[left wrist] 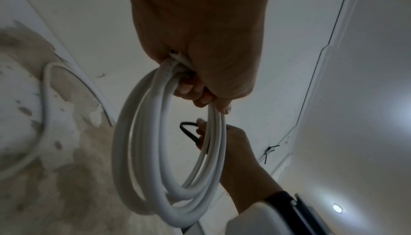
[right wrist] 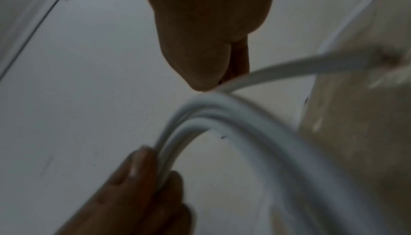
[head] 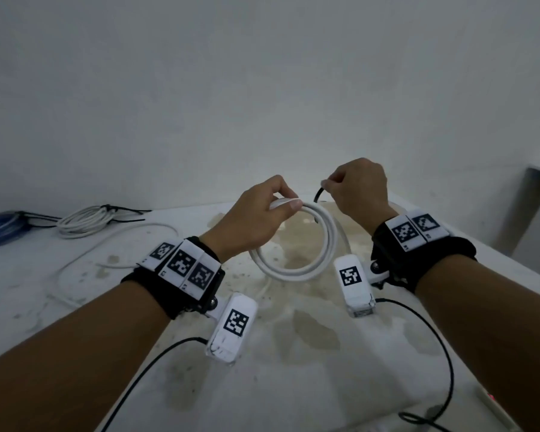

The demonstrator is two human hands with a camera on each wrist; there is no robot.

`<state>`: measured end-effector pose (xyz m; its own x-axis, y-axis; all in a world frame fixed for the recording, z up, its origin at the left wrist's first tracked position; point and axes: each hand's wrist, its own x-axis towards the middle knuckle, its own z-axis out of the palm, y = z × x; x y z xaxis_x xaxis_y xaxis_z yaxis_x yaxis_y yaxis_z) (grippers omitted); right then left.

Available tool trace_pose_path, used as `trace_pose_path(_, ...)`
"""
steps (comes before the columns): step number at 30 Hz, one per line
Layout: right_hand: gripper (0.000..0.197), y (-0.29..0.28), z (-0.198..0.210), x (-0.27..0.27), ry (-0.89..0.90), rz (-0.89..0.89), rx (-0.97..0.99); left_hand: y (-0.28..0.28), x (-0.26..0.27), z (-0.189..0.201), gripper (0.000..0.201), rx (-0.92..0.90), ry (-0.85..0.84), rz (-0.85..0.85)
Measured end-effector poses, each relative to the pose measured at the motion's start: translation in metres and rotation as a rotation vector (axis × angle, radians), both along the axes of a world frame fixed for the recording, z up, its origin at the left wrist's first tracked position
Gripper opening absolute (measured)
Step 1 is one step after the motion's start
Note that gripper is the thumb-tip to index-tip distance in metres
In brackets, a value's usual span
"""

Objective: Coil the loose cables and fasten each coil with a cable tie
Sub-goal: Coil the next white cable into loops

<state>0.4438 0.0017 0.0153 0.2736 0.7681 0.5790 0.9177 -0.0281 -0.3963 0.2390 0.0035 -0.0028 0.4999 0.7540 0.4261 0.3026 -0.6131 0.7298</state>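
My left hand (head: 272, 210) holds a white cable coil (head: 321, 260) by its top, above the stained white table (head: 293, 353); the loops hang down from my curled fingers (left wrist: 200, 96) in the left wrist view. My right hand (head: 349, 188) pinches a black cable tie (head: 318, 194) just right of the coil's top. The tie (left wrist: 189, 131) bends in a loop behind the coil (left wrist: 138, 151). In the blurred right wrist view, the coil (right wrist: 233, 115) arches under my right thumb (right wrist: 200, 73), and the left hand's fingers (right wrist: 142, 168) grip it.
A tied white coil (head: 85, 221) with black ties and a blue coil (head: 0, 227) lie at the table's far left. A loose white cable (head: 106, 244) trails across the left side. Black camera leads (head: 434, 353) run near the front edge. A wall rises behind.
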Motion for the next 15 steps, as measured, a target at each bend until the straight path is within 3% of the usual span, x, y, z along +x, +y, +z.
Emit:
trace_pose_path(3,0.02,0.022,0.002,-0.043,0.204,0.226,-0.035,0.011,-0.027,-0.006,0.016,0.019,0.003,0.083)
trace_pose_path(7,0.022,0.047,0.001,-0.097,0.101,0.538,-0.206,0.032,-0.076,-0.018,0.016,0.006,0.006,0.241)
trace_pose_path(10,0.02,0.066,-0.004,-0.132,0.129,0.717,-0.258,0.043,-0.11,-0.026,0.018,-0.041,0.009,0.311)
trace_pose_path(13,0.021,0.081,-0.009,-0.163,0.053,0.795,-0.269,0.053,-0.134,-0.03,0.023,-0.067,0.097,0.35)
trace_pose_path(15,0.023,0.091,-0.013,-0.178,0.1,0.835,-0.231,0.062,-0.146,-0.031,0.024,-0.041,0.147,0.361)
